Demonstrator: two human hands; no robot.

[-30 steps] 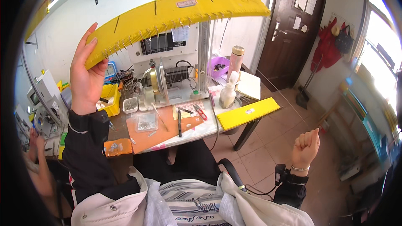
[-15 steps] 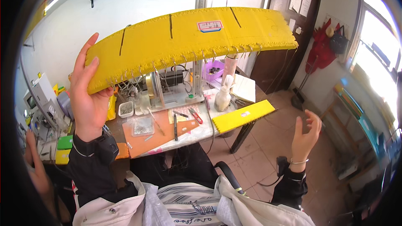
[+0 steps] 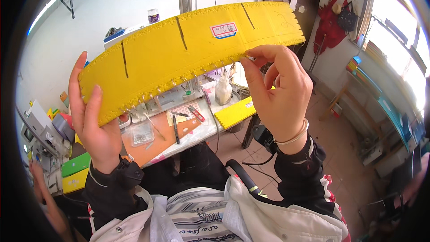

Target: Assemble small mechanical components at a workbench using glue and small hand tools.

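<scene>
Head view: long, flat yellow strip [image 3: 156, 54] held aloft

The left hand [image 3: 99, 136] grasps the strip's left end above a cluttered worktable [image 3: 197, 138]. At its lower edge, the right hand [image 3: 283, 94] has thumb and forefinger pinched together; what sits between them is too small to tell. Below, red-handled metal snips [image 3: 196, 114] lie near a flat orange sheet [image 3: 148, 151].

Both hands [image 3: 99, 141] on a long yellow board [image 3: 197, 49], hooks [image 3: 151, 96] along its lower edge
</scene>
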